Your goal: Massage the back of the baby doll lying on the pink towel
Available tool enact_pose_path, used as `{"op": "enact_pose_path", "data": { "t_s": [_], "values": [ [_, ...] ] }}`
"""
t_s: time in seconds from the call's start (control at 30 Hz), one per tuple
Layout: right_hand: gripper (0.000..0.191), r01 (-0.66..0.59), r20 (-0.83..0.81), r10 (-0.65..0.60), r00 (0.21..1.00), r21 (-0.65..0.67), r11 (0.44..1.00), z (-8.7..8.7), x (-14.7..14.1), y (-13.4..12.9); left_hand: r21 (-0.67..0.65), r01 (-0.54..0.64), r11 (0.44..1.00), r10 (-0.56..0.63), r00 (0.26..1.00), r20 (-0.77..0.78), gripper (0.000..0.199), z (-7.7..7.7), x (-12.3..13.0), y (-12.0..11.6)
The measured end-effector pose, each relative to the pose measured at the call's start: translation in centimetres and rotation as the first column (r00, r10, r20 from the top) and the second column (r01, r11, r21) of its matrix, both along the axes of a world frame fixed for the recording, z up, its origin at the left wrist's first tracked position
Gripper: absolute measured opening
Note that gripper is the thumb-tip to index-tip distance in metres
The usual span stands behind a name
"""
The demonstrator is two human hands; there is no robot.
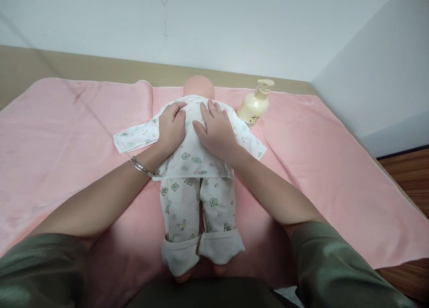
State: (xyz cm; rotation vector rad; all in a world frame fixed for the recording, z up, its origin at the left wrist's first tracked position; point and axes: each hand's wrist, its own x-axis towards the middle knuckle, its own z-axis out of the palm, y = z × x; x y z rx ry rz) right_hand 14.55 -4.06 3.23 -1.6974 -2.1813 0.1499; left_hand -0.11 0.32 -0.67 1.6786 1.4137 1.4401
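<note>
A bald baby doll [198,85] lies on a pink blanket, its head at the far end and no face showing. It wears a white, bear-print long-sleeved shirt [194,158] and matching trousers [182,207] with turned-up cuffs. My left hand [172,127], bracelet at the wrist, rests on the left of the shirt's upper part, its fingers curled in against the cloth; some fingertips are hidden. My right hand [216,129] lies on the right of the same part, fingers spread. The doll's sleeves stretch out to both sides.
A cream-yellow pump bottle [254,105] stands on the pink blanket [70,151] beside the doll's right-hand sleeve. Behind the blanket's far edge run a tan surface [110,69] and a white wall. Brown wooden boards [407,172] show at the right.
</note>
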Motion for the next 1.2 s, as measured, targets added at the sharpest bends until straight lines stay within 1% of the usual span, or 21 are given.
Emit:
{"op": "enact_pose_path", "data": {
  "t_s": [0.07,0.1,0.17,0.23,0.3,0.4,0.47,0.53,0.57,0.63,0.73,0.77,0.83,0.9,0.97,1.03,1.1,1.2],
  "values": [
    [0.062,0.03,0.068,-0.034,0.997,0.06,0.998,-0.1,-1.3,-2.1,-0.003,-0.005,1.0,0.006,1.0,0.012,0.03,0.0,0.0,0.0],
    [0.061,0.023,0.104,-0.032,0.994,0.083,0.996,-0.2,-1.9,-3.3,-0.005,-0.009,1.0,0.009,1.0,0.016,0.03,-0.1,0.1,0.0],
    [0.06,-0.009,0.162,-0.007,0.987,0.098,0.995,-0.2,-3.0,-5.2,-0.013,-0.011,1.0,0.012,1.0,0.018,0.031,-0.1,0.1,0.0],
    [0.059,-0.049,0.187,0.033,0.982,0.085,0.995,0.0,-3.4,-6.0,-0.02,-0.012,1.0,0.013,1.0,0.017,0.032,-0.1,0.1,0.0],
    [0.057,-0.099,0.178,0.088,0.98,0.056,0.993,0.3,-2.9,-5.4,-0.016,-0.017,1.0,0.017,1.0,0.016,0.031,-0.2,0.0,0.0],
    [0.056,-0.134,0.116,0.137,0.984,-0.041,0.99,0.7,-1.1,-2.4,0.005,-0.013,1.0,0.013,1.0,-0.009,0.031,-0.2,-0.1,0.0],
    [0.062,-0.096,0.061,0.103,0.993,-0.104,0.99,0.7,0.2,-0.2,0.008,-0.01,1.0,0.01,0.999,-0.037,0.032,-0.2,-0.1,0.0],
    [0.069,-0.048,0.018,0.05,0.999,-0.109,0.993,0.6,1.1,1.3,0.005,-0.009,1.0,0.01,0.998,-0.059,0.033,-0.1,-0.1,0.0],
    [0.072,-0.022,0.008,0.023,1.0,-0.102,0.995,0.6,1.2,1.6,0.003,-0.01,1.0,0.01,0.998,-0.066,0.033,0.0,-0.1,0.0],
    [0.072,0.028,0.016,-0.027,1.0,-0.088,0.996,0.5,0.9,1.2,-0.001,-0.011,1.0,0.011,0.997,-0.08,0.033,0.1,0.0,0.0],
    [0.068,0.069,0.061,-0.066,0.996,-0.038,0.997,0.4,-0.5,-1.1,-0.016,-0.014,1.0,0.012,0.994,-0.104,0.033,0.2,0.1,0.0],
    [0.066,0.056,0.078,-0.055,0.995,-0.008,0.998,0.3,-1.0,-1.9,-0.024,-0.007,1.0,0.004,0.993,-0.118,0.034,0.3,0.1,0.0],
    [0.061,-0.009,0.108,0.003,0.994,0.051,0.999,0.1,-1.9,-3.3,-0.044,0.016,0.999,-0.023,0.987,-0.156,0.039,0.4,0.0,0.2],
    [0.059,-0.083,0.125,0.072,0.99,0.082,0.993,0.0,-2.3,-3.8,-0.069,0.045,0.997,-0.058,0.978,-0.201,0.046,0.4,-0.2,0.7],
    [0.059,-0.129,0.114,0.122,0.986,0.061,0.99,0.0,-2.1,-3.2,-0.093,0.071,0.993,-0.092,0.963,-0.252,0.05,0.5,-0.5,1.1],
    [0.059,-0.128,0.078,0.128,0.989,0.001,0.992,0.2,-1.2,-1.6,-0.109,0.083,0.991,-0.114,0.942,-0.315,0.051,0.7,-0.6,1.0],
    [0.062,-0.084,0.026,0.085,0.996,-0.065,0.994,0.4,0.0,0.2,-0.108,0.083,0.991,-0.119,0.914,-0.387,0.053,1.1,-0.4,0.3],
    [0.071,-0.011,-0.037,0.006,0.999,-0.119,0.993,0.6,1.6,2.2,-0.06,0.103,0.993,-0.119,0.863,-0.491,0.057,1.7,0.5,-1.8]
  ]
}}
